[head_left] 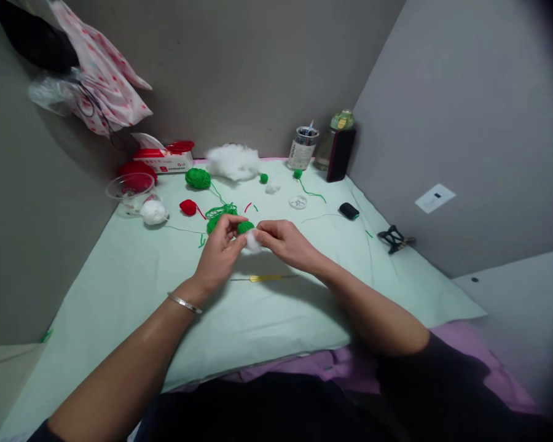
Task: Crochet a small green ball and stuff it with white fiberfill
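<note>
Between the fingers of my left hand [223, 244] is a small green crocheted piece [246, 228]. My right hand [283, 240] pinches a white tuft of stuffing [253, 241] against the lower side of that piece. Both hands are raised slightly over the middle of the table. Just behind my left hand lies a loose tangle of green yarn [221, 216]. A crochet hook with a yellow handle [265, 278] rests on the cloth, nearer to me than the hands. Inside the green piece I cannot see, as fingers cover much of it.
On the pale tablecloth [120, 294] are a green yarn ball [198, 178], a red crocheted piece [188, 207], white yarn [153, 212] and a stuffing heap [233, 162]. At the back stand a tin of pens [303, 148], a bottle [325, 147] and a phone [341, 155]. A black clip [396, 239] lies right.
</note>
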`<state>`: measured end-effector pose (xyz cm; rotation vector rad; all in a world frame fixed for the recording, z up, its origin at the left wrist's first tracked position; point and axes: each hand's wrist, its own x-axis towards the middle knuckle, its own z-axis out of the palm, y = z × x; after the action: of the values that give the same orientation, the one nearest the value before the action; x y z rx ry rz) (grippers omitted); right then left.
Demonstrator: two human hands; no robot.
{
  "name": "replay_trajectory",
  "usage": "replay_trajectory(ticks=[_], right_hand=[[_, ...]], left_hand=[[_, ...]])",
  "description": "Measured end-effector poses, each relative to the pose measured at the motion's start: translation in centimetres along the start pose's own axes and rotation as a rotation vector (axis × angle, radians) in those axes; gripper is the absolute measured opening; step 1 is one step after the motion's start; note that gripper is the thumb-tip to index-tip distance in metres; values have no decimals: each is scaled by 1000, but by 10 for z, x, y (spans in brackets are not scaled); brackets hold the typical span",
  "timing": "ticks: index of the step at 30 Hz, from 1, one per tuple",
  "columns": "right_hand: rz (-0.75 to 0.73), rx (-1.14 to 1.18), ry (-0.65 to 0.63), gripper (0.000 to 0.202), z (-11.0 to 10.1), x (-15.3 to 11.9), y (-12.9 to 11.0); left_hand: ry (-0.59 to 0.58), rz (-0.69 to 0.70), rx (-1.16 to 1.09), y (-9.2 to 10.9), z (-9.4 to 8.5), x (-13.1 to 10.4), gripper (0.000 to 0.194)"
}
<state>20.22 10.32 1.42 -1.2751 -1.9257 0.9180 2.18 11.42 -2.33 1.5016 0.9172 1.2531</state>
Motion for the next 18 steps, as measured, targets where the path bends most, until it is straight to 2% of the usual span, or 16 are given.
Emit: replay_trajectory(ticks=[4, 8, 11, 18], right_hand=[[-68, -70, 0, 31, 9, -8, -14], [-42, 172, -10, 31, 12, -3, -15], [23, 279, 37, 31, 10, 4, -6], [60, 216, 161, 28, 8, 7, 8]], left_hand=[[89, 36, 32, -3, 1, 0, 18], [136, 82, 29, -1, 4, -2, 18], [120, 106, 8, 1, 6, -4, 23], [17, 61, -51, 12, 6, -8, 33]])
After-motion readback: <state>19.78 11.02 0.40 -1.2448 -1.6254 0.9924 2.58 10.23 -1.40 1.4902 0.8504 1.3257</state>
